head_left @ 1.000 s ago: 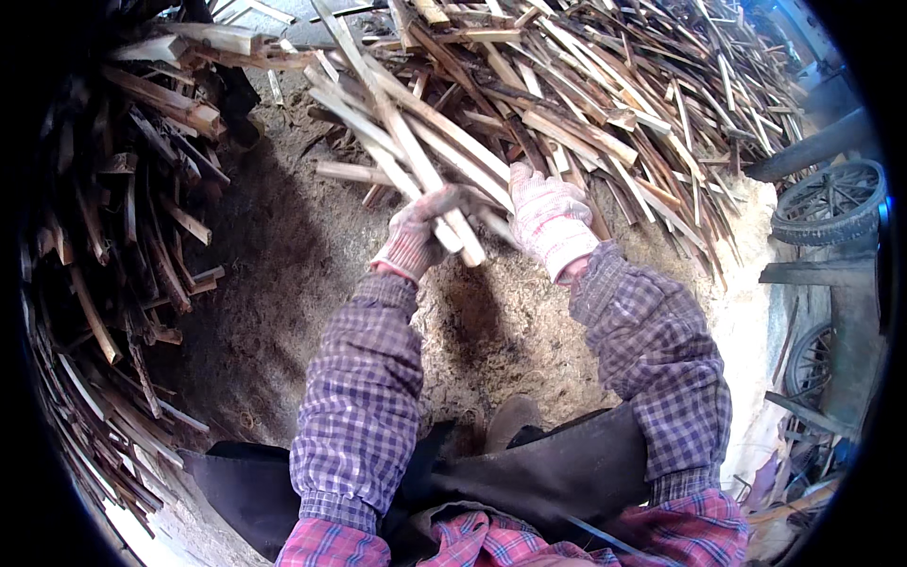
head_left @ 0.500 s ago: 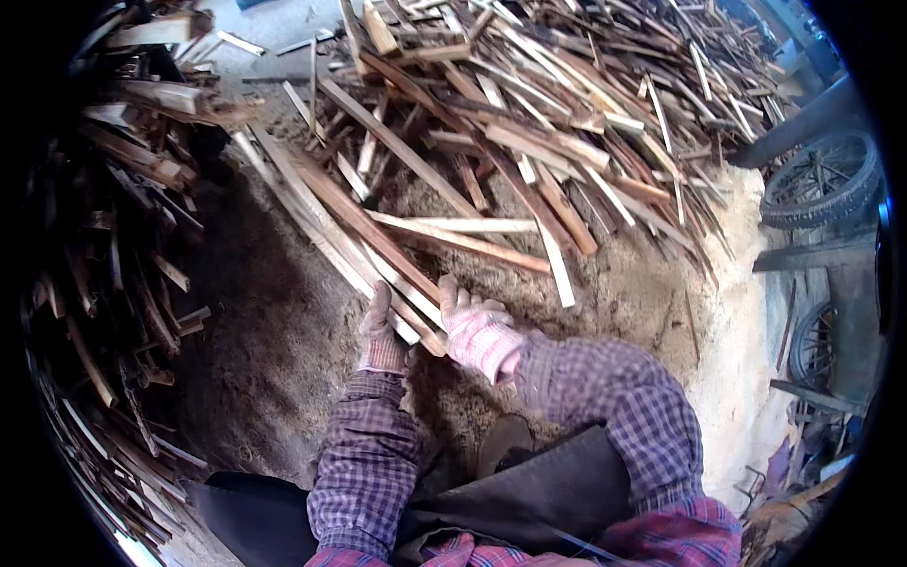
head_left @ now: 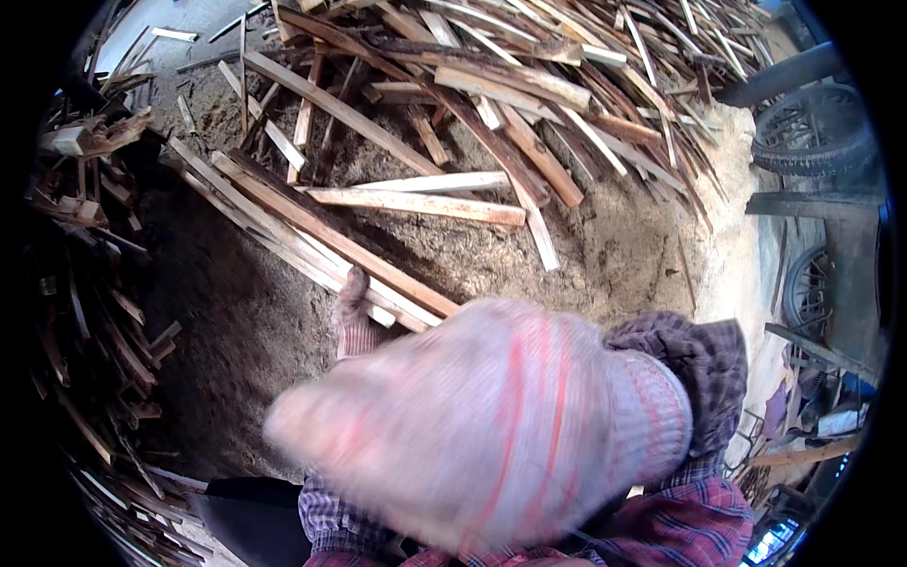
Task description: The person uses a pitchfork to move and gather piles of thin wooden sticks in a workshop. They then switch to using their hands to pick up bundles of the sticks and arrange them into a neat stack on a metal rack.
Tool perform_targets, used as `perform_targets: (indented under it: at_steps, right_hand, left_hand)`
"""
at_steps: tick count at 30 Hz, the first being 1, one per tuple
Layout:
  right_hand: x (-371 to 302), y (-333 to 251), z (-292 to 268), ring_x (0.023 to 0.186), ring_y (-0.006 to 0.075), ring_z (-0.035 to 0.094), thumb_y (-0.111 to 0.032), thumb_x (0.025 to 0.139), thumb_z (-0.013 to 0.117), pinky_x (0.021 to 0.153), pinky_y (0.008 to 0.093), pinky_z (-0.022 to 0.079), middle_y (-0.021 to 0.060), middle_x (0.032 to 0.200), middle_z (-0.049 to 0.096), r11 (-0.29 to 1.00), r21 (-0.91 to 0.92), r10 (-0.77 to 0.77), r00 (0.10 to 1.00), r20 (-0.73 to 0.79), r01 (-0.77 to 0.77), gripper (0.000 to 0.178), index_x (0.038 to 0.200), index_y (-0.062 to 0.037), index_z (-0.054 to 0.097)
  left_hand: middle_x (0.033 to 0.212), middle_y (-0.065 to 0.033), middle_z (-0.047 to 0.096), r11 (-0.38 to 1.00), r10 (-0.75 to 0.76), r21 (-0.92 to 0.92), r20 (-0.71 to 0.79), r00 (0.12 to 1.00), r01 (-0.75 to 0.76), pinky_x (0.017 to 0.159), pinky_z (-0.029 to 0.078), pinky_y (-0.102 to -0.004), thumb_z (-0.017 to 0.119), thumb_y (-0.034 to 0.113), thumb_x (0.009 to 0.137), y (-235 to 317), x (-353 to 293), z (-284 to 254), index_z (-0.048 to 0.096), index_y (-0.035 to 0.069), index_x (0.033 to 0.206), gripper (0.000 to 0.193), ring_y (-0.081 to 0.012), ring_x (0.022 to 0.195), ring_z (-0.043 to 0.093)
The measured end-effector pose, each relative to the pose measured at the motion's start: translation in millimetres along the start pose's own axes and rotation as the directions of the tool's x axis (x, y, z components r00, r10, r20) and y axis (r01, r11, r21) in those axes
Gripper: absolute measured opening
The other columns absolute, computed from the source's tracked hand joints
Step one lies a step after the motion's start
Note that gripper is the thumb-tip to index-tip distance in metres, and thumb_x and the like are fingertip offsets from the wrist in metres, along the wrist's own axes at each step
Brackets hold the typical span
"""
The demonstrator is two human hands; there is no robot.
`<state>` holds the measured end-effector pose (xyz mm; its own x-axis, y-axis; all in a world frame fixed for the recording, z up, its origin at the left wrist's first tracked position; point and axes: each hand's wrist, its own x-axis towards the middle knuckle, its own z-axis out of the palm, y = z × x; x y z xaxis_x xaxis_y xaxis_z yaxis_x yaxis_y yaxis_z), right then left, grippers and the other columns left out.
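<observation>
My left hand (head_left: 351,317), in a knitted work glove, is closed around the near ends of several long wooden strips (head_left: 312,248). Its thumb shows on top of them; most of the other fingers are hidden. The strips slant away to the far left, low over the dirt floor. My right hand (head_left: 491,416), in a pale glove with red stripes, is raised close to the camera and smeared by motion. It covers my left forearm, and its fingers cannot be made out. Just beyond, two loose pale strips (head_left: 425,202) lie on the floor.
A large heap of split wood (head_left: 567,85) spreads across the far side. More wood (head_left: 104,312) is stacked along the left. At the right a spoked wheel with a tyre (head_left: 814,132) stands by grey beams, next to a pale wall edge (head_left: 723,198).
My right hand has left the wooden strips and risen toward the camera. My left hand keeps its hold on them. The view has shifted slightly, so the scene sits higher and further left.
</observation>
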<state>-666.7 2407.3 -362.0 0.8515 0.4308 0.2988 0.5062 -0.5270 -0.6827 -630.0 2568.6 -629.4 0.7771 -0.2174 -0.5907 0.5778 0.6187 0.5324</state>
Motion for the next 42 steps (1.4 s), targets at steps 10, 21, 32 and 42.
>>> perform_targets:
  at_steps: [10,21,32,42]
  right_hand:
    - [-13,-3,12,0.087,0.024,0.059,-0.035,0.077,0.057,0.072,0.0344,0.049,0.0146,0.099,0.057,0.996,0.044,0.067,0.961,0.268,-0.082,0.053,0.118,-0.0028,0.046]
    - [-9,65,-44,0.104,0.0213,0.054,-0.053,0.077,0.06,0.088,0.0318,0.046,0.0158,0.118,0.052,0.904,-0.006,0.428,0.903,0.028,-0.428,0.077,0.128,0.0012,0.039]
    - [71,189,-75,0.104,0.0329,0.057,-0.062,0.07,0.058,0.09,0.0333,0.045,0.022,0.114,0.056,0.231,-0.704,0.826,0.517,-0.223,-0.672,0.09,0.127,0.004,0.037]
    - [33,174,-80,0.095,0.0321,0.059,-0.058,0.086,0.039,0.083,0.0418,0.045,0.0176,0.099,0.062,0.408,-0.72,0.736,0.669,-0.105,-0.561,0.059,0.098,-0.0052,0.06]
  left_hand:
    - [0.093,-0.0086,0.062,0.994,0.078,0.078,-0.016,0.997,-0.077,0.083,0.049,-0.0329,0.067,0.022,0.081,5,9,-13,0.056,0.0,0.105,0.034,-0.0205,0.09,0.059]
    - [0.092,-0.0073,0.06,0.994,0.113,-0.002,-0.092,0.989,-0.114,0.08,0.05,-0.0337,0.066,0.02,0.082,5,11,-27,0.056,0.0,0.103,0.031,-0.0209,0.084,0.06]
    - [0.092,-0.0074,0.061,0.994,0.104,0.054,-0.125,0.987,-0.098,0.078,0.051,-0.0366,0.066,0.028,0.081,-4,1,-8,0.057,0.001,0.102,0.036,-0.0215,0.083,0.061]
    - [0.096,-0.0082,0.061,0.997,0.068,-0.047,-0.018,0.998,-0.069,0.084,0.05,-0.0358,0.067,0.017,0.081,-6,6,-25,0.056,0.0,0.105,0.032,-0.0223,0.088,0.06]
